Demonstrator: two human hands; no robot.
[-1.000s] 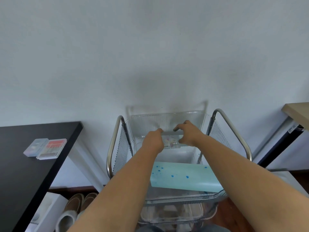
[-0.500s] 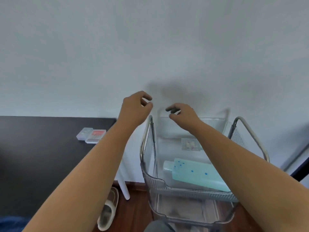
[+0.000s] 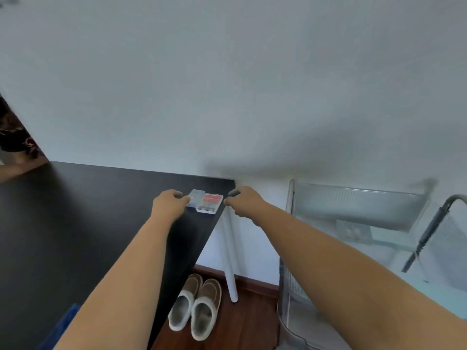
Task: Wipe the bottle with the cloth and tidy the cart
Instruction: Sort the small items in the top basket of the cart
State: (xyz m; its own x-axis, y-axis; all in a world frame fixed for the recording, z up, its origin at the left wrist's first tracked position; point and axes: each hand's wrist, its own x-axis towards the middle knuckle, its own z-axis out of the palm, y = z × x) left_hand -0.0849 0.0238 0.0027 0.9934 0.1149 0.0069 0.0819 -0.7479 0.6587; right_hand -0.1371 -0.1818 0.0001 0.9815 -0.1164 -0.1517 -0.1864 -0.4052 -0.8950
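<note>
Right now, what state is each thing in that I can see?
Left hand: fingers curled, touching the clear box.
Right hand: fingers at the red box's edge, grip unclear.
Clear box: flat on the black table, beside the red box.
Cart: small packet inside.
Slippers: paired on the floor.

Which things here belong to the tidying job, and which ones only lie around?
For the job:
- left hand at the clear box
- right hand beside the red-lidded box
- cart

Lying about:
- slippers on the floor
- black table
- white table leg
</note>
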